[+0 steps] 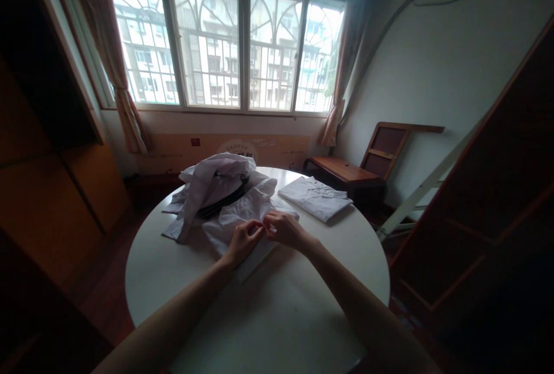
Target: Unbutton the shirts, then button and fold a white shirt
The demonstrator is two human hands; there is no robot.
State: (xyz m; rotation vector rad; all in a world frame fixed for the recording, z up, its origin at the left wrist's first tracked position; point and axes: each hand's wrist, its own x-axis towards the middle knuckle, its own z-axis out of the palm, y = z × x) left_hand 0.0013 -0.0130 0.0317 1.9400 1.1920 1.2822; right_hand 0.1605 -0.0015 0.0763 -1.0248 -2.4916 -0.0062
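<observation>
Nearest, both forearms are reaching in over a round white table. A white garment is lying mid-table under the hands, w/ its lower edge pointing near. By the L hand, cloth is being pinched btwn thumb & fingers; by the R hand, cloth is being pinched too, fingertips meeting the L ones or nearly so. Whether a button, seam or plain edge is being gripped can't be told; too small.

Just beyond, far L, a heaped pile of white clothes w/ a dark band is sitting against the garment. Far R, a folded white garment is lying flat, near the R hand.

Main risk, as judged: the pinch is being kept to fingertips, so thin cloth could be slipping out, or layers could be getting misaligned b/c of uneven pull. Also poss.: the pile is leaning in close, so a tug could be dragging loose cloth along or tipping the heap. The folded one could be getting rumpled if brushed by the R hand.

Farthest, a cardboard box is standing below the window.
</observation>
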